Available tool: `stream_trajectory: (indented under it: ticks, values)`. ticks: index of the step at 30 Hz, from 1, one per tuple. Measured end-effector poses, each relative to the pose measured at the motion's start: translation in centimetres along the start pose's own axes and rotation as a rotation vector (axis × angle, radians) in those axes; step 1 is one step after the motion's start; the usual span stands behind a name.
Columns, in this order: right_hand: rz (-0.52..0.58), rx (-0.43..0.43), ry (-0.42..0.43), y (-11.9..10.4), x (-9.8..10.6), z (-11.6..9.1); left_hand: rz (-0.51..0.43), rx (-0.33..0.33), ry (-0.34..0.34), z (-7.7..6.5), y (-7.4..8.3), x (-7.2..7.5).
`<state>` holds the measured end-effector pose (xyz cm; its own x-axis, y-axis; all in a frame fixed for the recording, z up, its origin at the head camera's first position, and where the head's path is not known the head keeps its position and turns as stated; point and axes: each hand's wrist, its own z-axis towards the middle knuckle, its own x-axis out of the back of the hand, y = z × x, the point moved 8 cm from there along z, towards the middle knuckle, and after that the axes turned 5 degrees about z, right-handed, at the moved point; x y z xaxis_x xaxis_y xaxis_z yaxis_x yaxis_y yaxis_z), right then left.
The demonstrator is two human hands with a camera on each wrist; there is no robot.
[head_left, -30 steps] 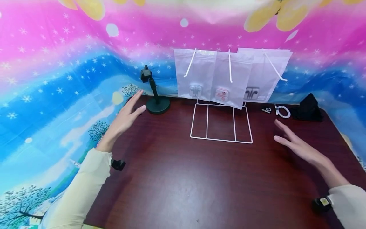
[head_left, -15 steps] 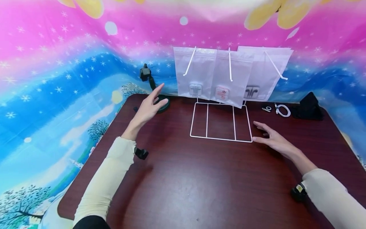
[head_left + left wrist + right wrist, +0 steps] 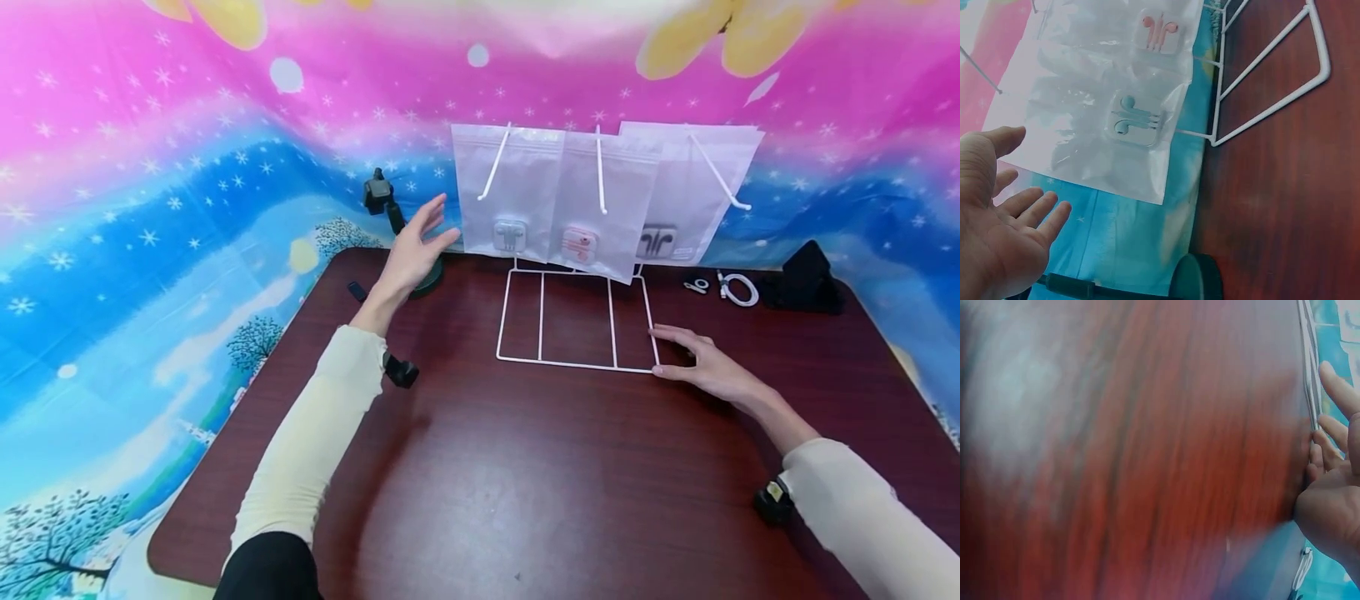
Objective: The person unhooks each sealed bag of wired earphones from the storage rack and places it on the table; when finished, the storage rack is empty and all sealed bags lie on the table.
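A white wire rack (image 3: 557,363) stands at the back of the table. Pouches hang from its white prongs. The left pouch (image 3: 506,179) shows pale blue earphones (image 3: 1134,119) in a clear case, the middle pouch (image 3: 609,187) has pink earphones (image 3: 579,245), and the right pouch (image 3: 693,183) has dark earphones (image 3: 657,242). My left hand (image 3: 411,257) is raised beside the left pouch, fingers spread, holding nothing. At the rack base's right side is my right hand (image 3: 712,371), thumb and fingertips at the white wire; whether they touch it is hard to tell.
Behind my left hand stands a black holder (image 3: 379,193) on a round base. A small black object (image 3: 357,291) lies left of it. At the back right are a coiled white cable (image 3: 738,289), a small ring-like item (image 3: 697,286) and a black folded stand (image 3: 802,283).
My left hand has moved right and up, toward the left pouch. My right hand has moved left to the rack base's edge. The rack and pouches stay in place.
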<state>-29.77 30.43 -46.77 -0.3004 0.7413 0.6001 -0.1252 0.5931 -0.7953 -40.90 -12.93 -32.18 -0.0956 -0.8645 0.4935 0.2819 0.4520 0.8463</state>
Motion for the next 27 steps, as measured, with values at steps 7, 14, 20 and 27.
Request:
stream_trajectory:
  ticks: [7,14,20,27]
  values:
    - [-0.045,0.02,0.002,-0.2,-0.1,-0.3,0.012,0.057,0.065,3.4,1.2,0.4]
    - [-0.045,0.023,0.009,-0.3,0.0,-0.4,-0.119,0.068,0.227,5.9,2.8,1.8]
    - [-0.056,0.006,0.002,0.0,0.1,-0.3,-0.237,0.08,0.212,7.3,3.2,1.4]
    - [-0.064,0.002,-0.014,-0.3,-0.4,0.1,-0.293,0.062,0.251,7.7,3.7,1.4]
